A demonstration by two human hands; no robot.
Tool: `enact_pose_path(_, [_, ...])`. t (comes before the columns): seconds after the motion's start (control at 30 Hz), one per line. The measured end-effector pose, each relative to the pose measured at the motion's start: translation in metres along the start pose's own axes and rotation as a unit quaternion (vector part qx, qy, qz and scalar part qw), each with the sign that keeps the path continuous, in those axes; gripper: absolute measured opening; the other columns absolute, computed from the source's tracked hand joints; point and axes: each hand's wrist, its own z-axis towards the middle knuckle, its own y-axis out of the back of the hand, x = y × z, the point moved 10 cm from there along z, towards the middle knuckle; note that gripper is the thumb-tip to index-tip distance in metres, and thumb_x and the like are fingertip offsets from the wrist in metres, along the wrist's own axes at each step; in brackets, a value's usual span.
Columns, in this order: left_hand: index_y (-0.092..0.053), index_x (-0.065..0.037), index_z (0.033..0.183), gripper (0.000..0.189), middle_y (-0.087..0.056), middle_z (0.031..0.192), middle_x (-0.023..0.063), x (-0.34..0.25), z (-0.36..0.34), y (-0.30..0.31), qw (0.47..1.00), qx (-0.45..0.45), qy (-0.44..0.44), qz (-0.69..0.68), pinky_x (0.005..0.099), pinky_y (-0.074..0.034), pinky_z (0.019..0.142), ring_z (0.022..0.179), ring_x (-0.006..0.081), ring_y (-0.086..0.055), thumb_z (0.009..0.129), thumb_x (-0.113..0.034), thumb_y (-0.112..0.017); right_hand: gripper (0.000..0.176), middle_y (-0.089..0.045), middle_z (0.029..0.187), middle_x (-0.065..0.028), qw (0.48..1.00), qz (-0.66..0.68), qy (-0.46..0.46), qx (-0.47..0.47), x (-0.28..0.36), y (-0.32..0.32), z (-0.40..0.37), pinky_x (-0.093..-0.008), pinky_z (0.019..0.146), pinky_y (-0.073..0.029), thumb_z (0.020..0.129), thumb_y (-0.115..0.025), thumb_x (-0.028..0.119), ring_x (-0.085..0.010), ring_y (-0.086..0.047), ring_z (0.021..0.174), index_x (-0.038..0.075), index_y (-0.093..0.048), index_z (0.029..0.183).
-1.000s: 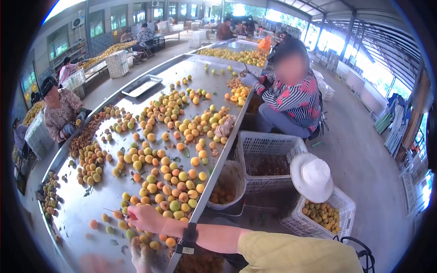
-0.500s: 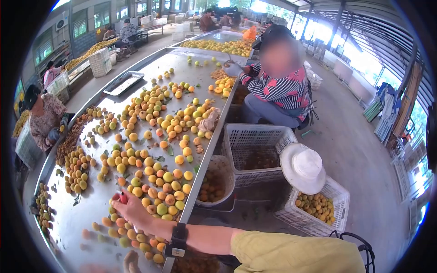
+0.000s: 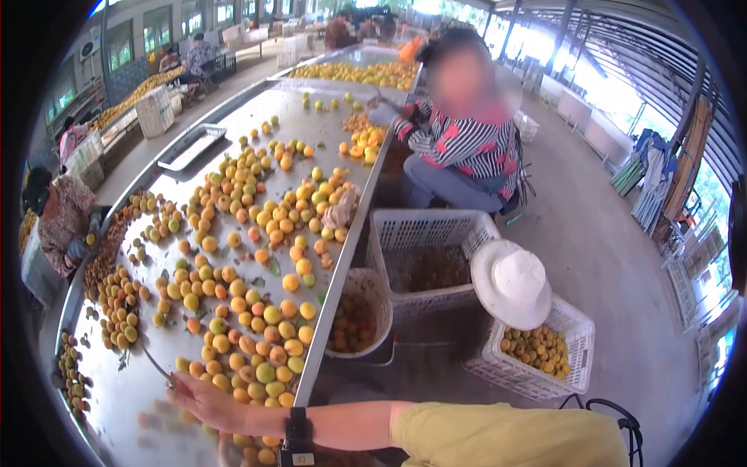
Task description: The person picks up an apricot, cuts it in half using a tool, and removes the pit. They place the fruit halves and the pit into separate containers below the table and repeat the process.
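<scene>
My right hand (image 3: pixel 204 401) is closed around a thin knife-like tool (image 3: pixel 158 364), its narrow length pointing up and left over the metal table. The hand is low over the near part of the table, beside a spread of yellow-orange apricots (image 3: pixel 257 370). A dark band with a small box sits on that wrist. Of my left hand (image 3: pixel 227 451) only a blurred, skin-toned sliver seems to show at the bottom edge, under the right forearm. Its fingers cannot be made out.
The metal table (image 3: pixel 167 303) has a raised rim and bears a shallow tray (image 3: pixel 191 149). Right of it stand a bucket (image 3: pixel 381 311), a plastic crate (image 3: pixel 432 226) and another crate with fruit under a white hat (image 3: pixel 512 284). Co-workers sit along both sides.
My right hand has moved left and down. The tool's thin length now shows, while its red end is no longer visible. The view has shifted slightly.
</scene>
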Motion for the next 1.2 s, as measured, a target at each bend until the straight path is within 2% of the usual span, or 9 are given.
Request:
enact_pose_path(0.07, [-0.036, -0.002, 0.142, 0.065, -0.031, 0.150, 0.0120, 0.026, 0.011, -0.005, 0.998, 0.048, 0.048, -0.010, 0.0362, -0.024, 0.111, 0.135, 0.0242, -0.032, 0.088, -0.029, -0.061, 0.023, -0.050, 0.074, -0.0011, 0.989, -0.127, 0.040, 0.060, 0.004, -0.009, -0.001, -0.0307, 0.059, -0.040, 0.096, -0.052, 0.026, -0.0135, -0.046, 0.064, 0.005, -0.049, 0.105])
enact_pose_path(0.17, [-0.055, 0.002, 0.121, 0.040, -0.054, 0.122, 0.0104, 0.030, 0.006, 0.020, 0.978, -0.027, -0.153, 0.139, 0.0347, -0.037, 0.098, 0.113, 0.0192, -0.048, 0.092, -0.025, -0.058, 0.021, -0.050, 0.074, -0.0006, 0.991, -0.099, -0.036, 0.082, -0.003, -0.013, -0.005, -0.0291, 0.061, -0.041, 0.091, -0.057, 0.024, -0.0103, -0.047, 0.069, 0.006, -0.052, 0.099])
enact_pose_path(0.23, [-0.056, 0.002, 0.119, 0.029, -0.056, 0.118, 0.0106, 0.058, 0.003, 0.048, 0.986, -0.102, -0.064, 0.113, 0.0331, -0.044, 0.091, 0.104, 0.0201, -0.054, 0.092, -0.011, -0.053, 0.015, -0.050, 0.074, 0.0038, 0.997, -0.057, -0.023, 0.049, -0.019, -0.007, 0.000, -0.0251, 0.061, -0.041, 0.087, -0.062, 0.014, -0.0064, -0.045, 0.069, 0.004, -0.056, 0.097])
enact_pose_path(0.3, [-0.061, 0.004, 0.110, 0.022, -0.062, 0.107, 0.0089, 0.033, -0.007, 0.058, 0.975, -0.219, 0.029, 0.016, 0.0288, -0.046, 0.087, 0.098, 0.0160, -0.057, 0.093, -0.009, -0.055, 0.010, -0.054, 0.071, 0.0037, 0.999, -0.045, -0.003, 0.019, -0.008, 0.003, 0.004, -0.0222, 0.055, -0.039, 0.087, -0.061, 0.013, -0.0033, -0.045, 0.064, 0.003, -0.061, 0.087])
enact_pose_path(0.37, [-0.060, 0.004, 0.111, 0.027, -0.063, 0.104, 0.0090, 0.041, -0.012, 0.080, 0.963, -0.259, -0.022, -0.075, 0.0292, -0.047, 0.087, 0.095, 0.0176, -0.059, 0.097, -0.017, -0.051, 0.013, -0.054, 0.063, 0.0041, 0.987, -0.087, -0.133, 0.034, -0.003, 0.012, 0.002, -0.0231, 0.044, -0.036, 0.087, -0.064, 0.018, -0.0029, -0.043, 0.051, 0.005, -0.063, 0.084])
enact_pose_path(0.4, [-0.061, 0.002, 0.110, 0.027, -0.063, 0.104, 0.0102, 0.044, -0.014, 0.091, 0.954, -0.277, -0.043, -0.108, 0.0313, -0.047, 0.089, 0.097, 0.0201, -0.060, 0.096, -0.018, -0.052, 0.014, -0.051, 0.057, 0.0057, 0.980, -0.185, -0.076, 0.005, 0.014, 0.018, 0.007, -0.0219, 0.039, -0.034, 0.087, -0.064, 0.019, -0.0019, -0.040, 0.044, 0.006, -0.062, 0.081])
enact_pose_path(0.53, [-0.064, -0.002, 0.104, 0.025, -0.064, 0.104, 0.0123, 0.092, -0.024, 0.118, 0.862, -0.346, 0.010, -0.370, 0.0387, -0.048, 0.092, 0.097, 0.0263, -0.061, 0.092, -0.023, -0.057, 0.020, -0.058, 0.063, 0.0002, 0.979, -0.186, -0.081, 0.027, 0.009, 0.020, 0.010, -0.0254, 0.048, -0.040, 0.086, -0.065, 0.019, -0.0061, -0.049, 0.053, 0.002, -0.060, 0.080])
enact_pose_path(0.77, [-0.064, -0.004, 0.100, 0.025, -0.066, 0.098, 0.0119, 0.122, -0.017, 0.103, 0.752, -0.306, 0.063, -0.581, 0.0439, -0.046, 0.091, 0.089, 0.0278, -0.059, 0.089, -0.026, -0.060, 0.022, -0.066, 0.087, -0.0193, 0.837, -0.532, -0.001, 0.125, -0.021, 0.003, 0.010, -0.0410, 0.075, -0.051, 0.083, -0.065, 0.022, -0.0366, -0.063, 0.086, 0.002, -0.063, 0.093])
enact_pose_path(1.2, [-0.060, -0.003, 0.097, 0.023, -0.063, 0.093, 0.0119, 0.108, -0.014, 0.105, 0.703, -0.313, 0.053, -0.636, 0.0416, -0.049, 0.085, 0.083, 0.0258, -0.059, 0.092, -0.025, -0.056, 0.025, -0.067, 0.086, -0.0183, 0.846, -0.523, 0.005, 0.104, -0.043, -0.030, 0.004, -0.0375, 0.075, -0.051, 0.083, -0.066, 0.021, -0.0335, -0.065, 0.083, 0.002, -0.064, 0.099])
